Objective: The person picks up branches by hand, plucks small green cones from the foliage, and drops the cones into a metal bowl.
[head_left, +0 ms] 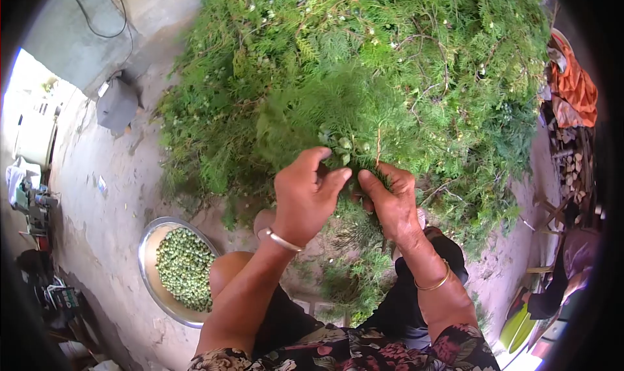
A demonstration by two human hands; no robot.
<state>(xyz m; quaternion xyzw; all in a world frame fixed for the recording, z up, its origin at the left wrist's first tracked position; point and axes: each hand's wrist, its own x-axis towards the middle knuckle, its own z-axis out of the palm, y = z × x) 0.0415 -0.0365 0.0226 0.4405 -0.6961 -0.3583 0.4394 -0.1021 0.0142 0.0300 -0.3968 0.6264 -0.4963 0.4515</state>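
A green leafy sprig (325,114) with pale green seed cones (346,151) is between my hands, partly blurred. My right hand (392,198) pinches its stem, thumb and fingers together. My left hand (305,192) is beside the cones, its thumb and forefinger apart, with nothing visible between them; its other fingers are hidden. Behind both hands rises a large heap of cut green branches (260,65). To the lower left, a metal basin (148,254) holds many small green cones (185,267).
An orange cloth (575,85) hangs at the right above stacked firewood (572,169). A grey object (117,104) stands by the wall at the upper left. Part of another person, in dark clothing (552,286), shows at the right edge. Tools and clutter line the left edge.
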